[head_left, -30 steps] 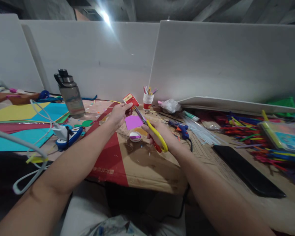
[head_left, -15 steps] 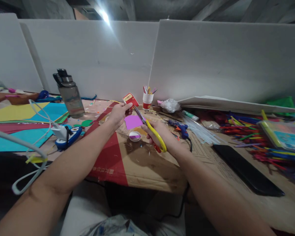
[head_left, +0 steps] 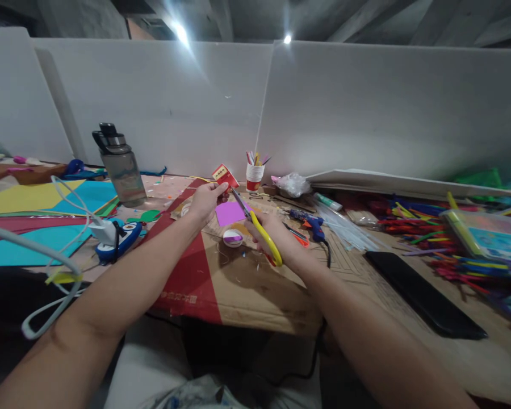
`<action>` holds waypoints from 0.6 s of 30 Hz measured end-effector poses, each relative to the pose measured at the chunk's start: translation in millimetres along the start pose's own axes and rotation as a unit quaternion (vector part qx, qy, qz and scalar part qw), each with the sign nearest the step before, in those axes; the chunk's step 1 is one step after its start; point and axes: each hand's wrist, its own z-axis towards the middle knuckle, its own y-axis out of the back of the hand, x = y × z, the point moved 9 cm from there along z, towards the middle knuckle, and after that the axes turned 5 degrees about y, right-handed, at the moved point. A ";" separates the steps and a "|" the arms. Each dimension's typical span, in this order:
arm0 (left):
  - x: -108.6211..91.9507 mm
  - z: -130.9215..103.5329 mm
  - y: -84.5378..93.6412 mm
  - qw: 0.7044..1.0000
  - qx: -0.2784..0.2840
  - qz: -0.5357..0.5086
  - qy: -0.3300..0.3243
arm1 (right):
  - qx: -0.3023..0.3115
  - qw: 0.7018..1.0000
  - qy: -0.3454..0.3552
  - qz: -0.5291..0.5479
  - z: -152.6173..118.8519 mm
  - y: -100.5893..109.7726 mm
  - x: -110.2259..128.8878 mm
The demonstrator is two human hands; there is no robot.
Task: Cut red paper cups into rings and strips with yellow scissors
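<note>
My left hand (head_left: pixel 205 203) pinches a small red piece of card (head_left: pixel 225 176) with a cream label and dark print. Yellow-handled scissors (head_left: pixel 264 233) are in my right hand (head_left: pixel 275 232), fingers wrapped round the handles. Their blades point away to the upper left, and the tips meet the lower edge of the red card. Whether they bite into it is too small to tell. Below the blades lies a purple sheet (head_left: pixel 230 215), and nearer me a small white round piece (head_left: pixel 233 238) with a purple strip on it.
Cardboard (head_left: pixel 255 295) covers the work surface. A paper cup of pens (head_left: pixel 254 176) stands behind my hands. To the right are a blue glue gun (head_left: pixel 313 222), clear glue sticks (head_left: pixel 340 221), a black slab (head_left: pixel 423 292) and pipe cleaners (head_left: pixel 413 227). A bottle (head_left: pixel 124 173) and power strip (head_left: pixel 119 241) stand left.
The scissors' handles have shifted slightly left, and the red handle loop no longer shows. An orange-and-black tool beside my right wrist is more exposed. My left hand keeps the red card nearly in place.
</note>
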 end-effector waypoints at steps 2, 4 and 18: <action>-1.4 0.1 0.0 1.000 -0.002 -0.005 -0.006 | -0.013 1.000 0.004 -0.024 1.0 2.8 0.6; -3.1 1.1 0.7 1.000 -0.003 -0.014 -0.015 | -0.013 0.999 0.012 -0.032 1.6 3.3 2.3; -13.8 3.2 11.7 0.997 -0.041 0.050 -0.033 | -0.003 0.993 0.097 -0.060 0.4 2.7 21.8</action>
